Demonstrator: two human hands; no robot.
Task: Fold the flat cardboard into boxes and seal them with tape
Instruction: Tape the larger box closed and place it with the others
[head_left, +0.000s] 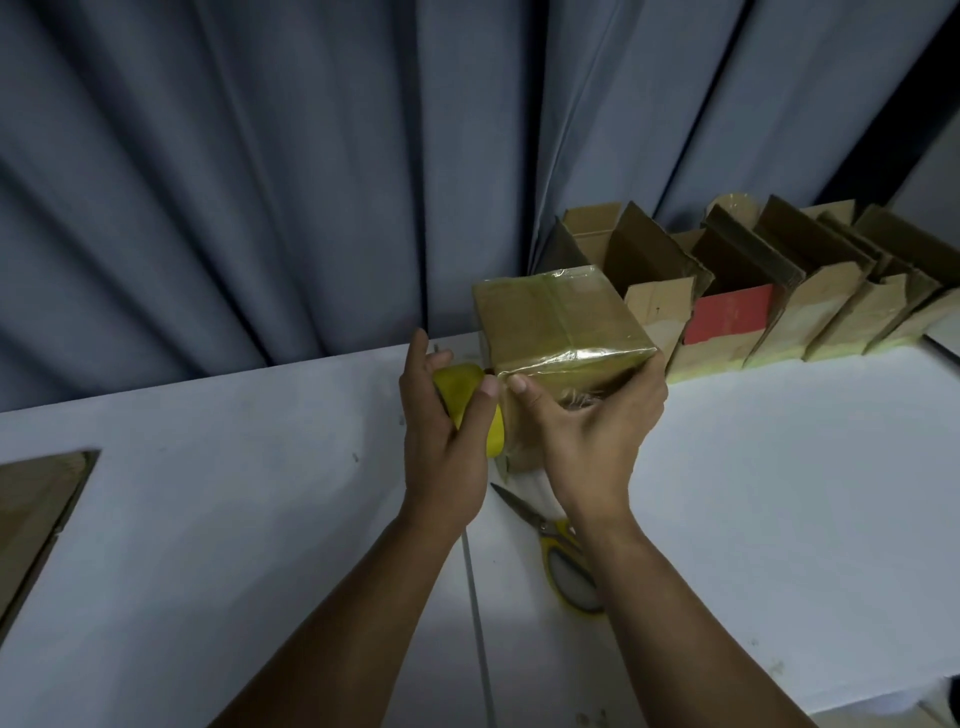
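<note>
Two hands on glossy taped cardboard box

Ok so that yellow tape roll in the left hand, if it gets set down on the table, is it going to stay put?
The tape roll is round, so set on edge it would probably roll across the smooth white table. Laid flat on its side it should stay. It looks small enough for the left hand to wrap, so likely light.

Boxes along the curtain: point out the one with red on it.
The red-faced box, second in the row right of the taped box in the hands. Its neighbours show plain brown cardboard.
</note>
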